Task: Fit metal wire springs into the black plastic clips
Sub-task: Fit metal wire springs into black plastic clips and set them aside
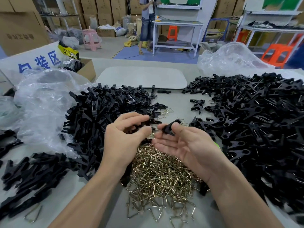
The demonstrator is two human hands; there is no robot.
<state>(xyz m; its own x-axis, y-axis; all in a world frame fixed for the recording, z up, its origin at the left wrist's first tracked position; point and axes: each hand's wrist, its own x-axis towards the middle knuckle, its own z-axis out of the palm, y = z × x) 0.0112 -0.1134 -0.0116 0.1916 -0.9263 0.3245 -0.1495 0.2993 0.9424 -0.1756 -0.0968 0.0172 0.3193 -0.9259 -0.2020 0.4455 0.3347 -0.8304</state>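
**Head view of a spring-fitting station.** The grey bench (177, 99) carried three stocks set around the worker:

- a heap of loose black plastic clip parts (102, 116) on the left;
- a pile of brass-coloured bent wire springs (161, 175) near and central, directly beneath the hands;
- a broad heap of black clips with wire showing in them (255, 122) on the right, judged to be finished work.

This layout probably kept supply, springs and output each within a short reach.

The right hand (185, 145) lay palm-up above the spring pile. Its thumb pinched a small black plastic clip (169, 128) against the forefinger, and the other fingers were extended. The left hand (125, 135), just left of it, had its fingers curled about another black plastic piece (143, 125), whose exact form was hidden by motion blur. The two held pieces were near each other but apart. Whether either hand also held a spring could not be told, so the step was judged to be the pairing of parts ahead of springing. Working above the spring pile would let a dropped wire fall back into stock.

A crumpled clear plastic bag (44, 99) lay at the far left. A pale grey rounded tray (141, 77) sat at the far side of the bench.
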